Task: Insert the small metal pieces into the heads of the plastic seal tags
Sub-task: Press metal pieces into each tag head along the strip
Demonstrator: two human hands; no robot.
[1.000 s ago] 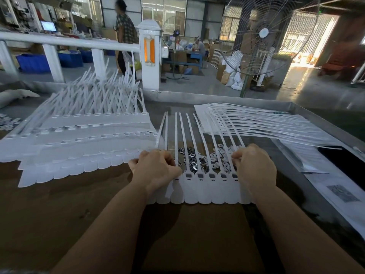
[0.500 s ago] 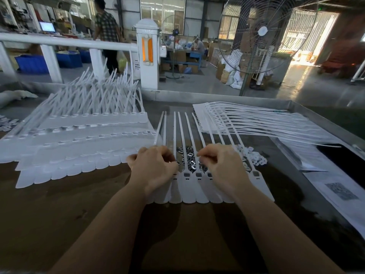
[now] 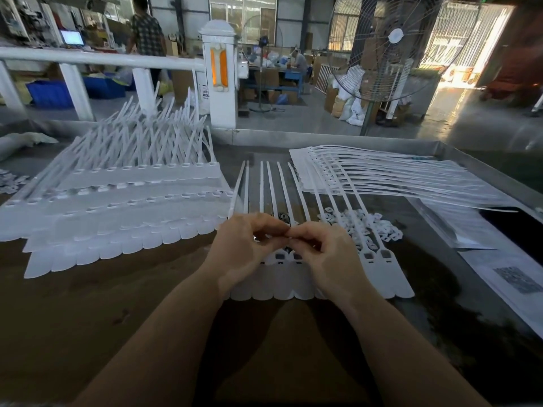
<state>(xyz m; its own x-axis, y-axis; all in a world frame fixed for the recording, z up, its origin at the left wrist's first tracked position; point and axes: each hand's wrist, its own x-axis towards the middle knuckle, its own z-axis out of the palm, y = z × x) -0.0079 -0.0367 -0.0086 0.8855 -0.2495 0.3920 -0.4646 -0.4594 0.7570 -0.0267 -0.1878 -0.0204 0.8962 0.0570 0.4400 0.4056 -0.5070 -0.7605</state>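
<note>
A large wire-caged pedestal fan point(image 3: 395, 45) stands upper right. A white railing point(image 3: 97, 58) crosses upper left, blue bins point(image 3: 51, 94) behind it. Printed papers point(image 3: 511, 277) lie right.

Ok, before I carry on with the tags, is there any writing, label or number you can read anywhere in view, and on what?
"ABS" over "RES": white sign beside the white post, cut off at its edge.
Printed sheet on the table's right: dark code-like patch, too blurred to read.
Screen at back left: too small to read.
Seal tags: no readable marking.
</note>
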